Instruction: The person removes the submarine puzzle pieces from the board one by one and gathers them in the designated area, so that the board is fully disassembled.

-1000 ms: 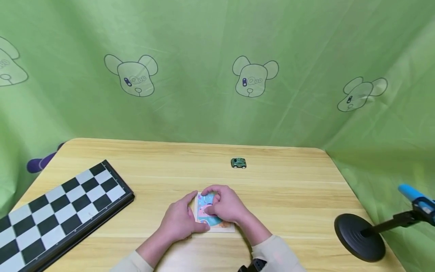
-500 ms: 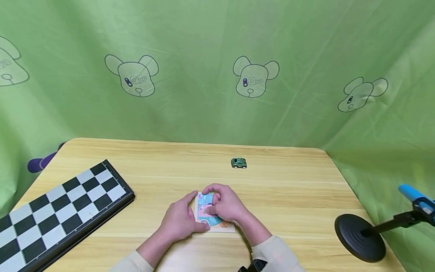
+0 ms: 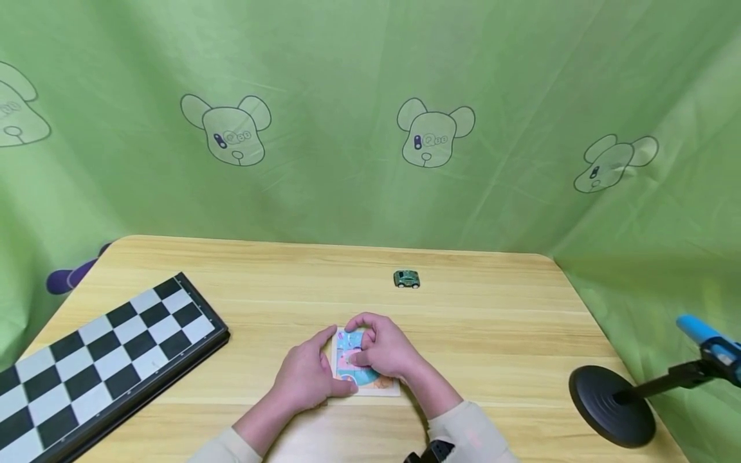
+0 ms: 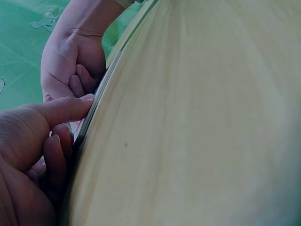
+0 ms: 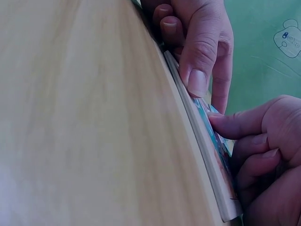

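A small jigsaw puzzle (image 3: pixel 348 372) in a pale wooden tray lies flat on the table, with a pink figure on a blue ground. My left hand (image 3: pixel 305 375) holds the tray at its left side, thumb on the near edge and fingers along the left edge. My right hand (image 3: pixel 386 347) is over the puzzle's right half, its thumb on the picture and its bent forefinger at the far edge. Most of that half is hidden under it. The right wrist view shows the right thumb (image 5: pixel 235 123) touching the picture and the other fingers curled beside the tray.
A black-and-white chessboard (image 3: pixel 123 350) takes up the table's left side. A small green toy car (image 3: pixel 406 278) stands beyond the hands. At the right is a black round stand base (image 3: pixel 612 405) with an arm and a blue part. Green cloth (image 3: pixel 347 199) hangs behind the table.
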